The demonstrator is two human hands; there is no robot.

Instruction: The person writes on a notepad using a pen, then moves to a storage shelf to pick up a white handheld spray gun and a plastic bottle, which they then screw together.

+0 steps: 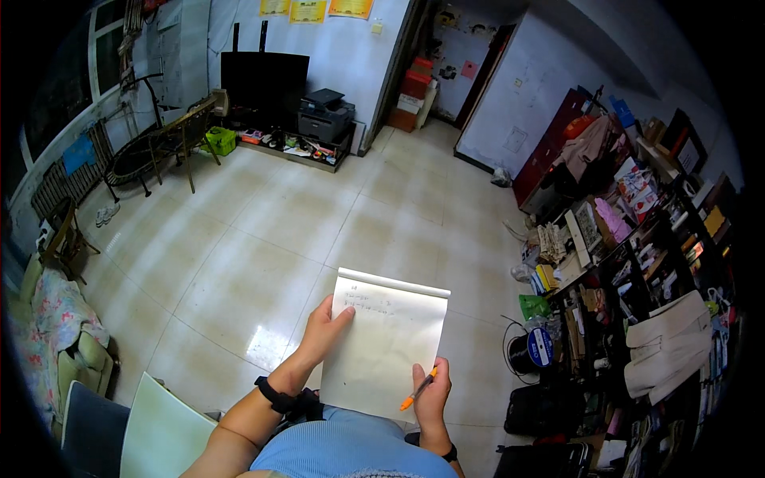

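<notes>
A white notepad (381, 350) with a few handwritten lines near its top is held up in front of my body. My left hand (325, 325) grips its left edge, the thumb lying on the page and the other fingers hidden behind. At the lower right edge of the pad, my right hand (431, 397) is closed around an orange pen (417, 389), which slants down and left over the paper. The thumb of that hand rests against the page; whether its fingers also support the pad from behind I cannot tell.
A pale table (163, 426) stands at my lower left, beside a floral-covered sofa (60, 334). Crowded shelves (637, 263) line the right, with a cable spool (532, 349) at their foot. Across the tiled floor (263, 231) are a printer (325, 115), a television (264, 88) and a folding chair (171, 135).
</notes>
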